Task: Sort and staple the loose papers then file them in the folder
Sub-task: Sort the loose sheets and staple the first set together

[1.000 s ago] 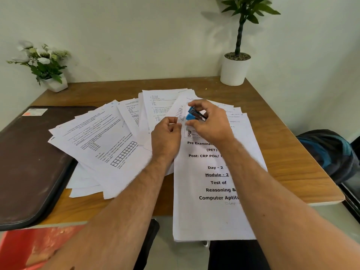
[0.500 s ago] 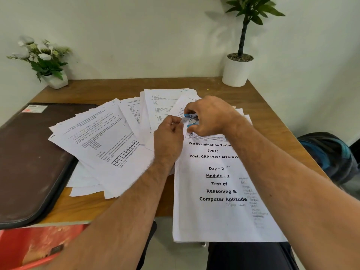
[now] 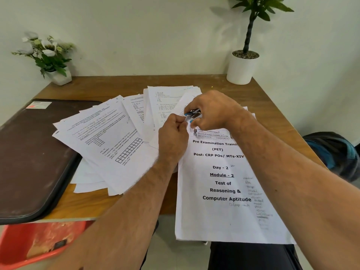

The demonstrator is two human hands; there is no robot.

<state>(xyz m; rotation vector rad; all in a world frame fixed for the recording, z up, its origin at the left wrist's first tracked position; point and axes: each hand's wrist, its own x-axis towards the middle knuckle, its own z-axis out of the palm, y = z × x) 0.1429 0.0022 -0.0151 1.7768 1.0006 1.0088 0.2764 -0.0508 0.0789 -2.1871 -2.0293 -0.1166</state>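
A white stack headed "Pre Examination Training" (image 3: 222, 184) lies on the wooden table (image 3: 272, 106) and hangs over its front edge. My left hand (image 3: 172, 137) pinches the stack's top left corner. My right hand (image 3: 212, 111) grips a small blue stapler (image 3: 191, 114) whose jaws sit at that same corner. Loose printed sheets (image 3: 109, 141) are fanned out to the left and behind. A dark brown folder (image 3: 33, 156) lies closed at the table's left side.
A white pot with a green plant (image 3: 242, 67) stands at the back right corner, and a small pot of white flowers (image 3: 48, 57) at the back left. A red stool (image 3: 37, 244) shows below the folder. A dark bag (image 3: 335, 152) lies right of the table.
My right hand has turned palm-down over the stapler and brought its jaws onto the stack's top left corner. The left hand has kept its pinch there. The camera has tilted slightly.
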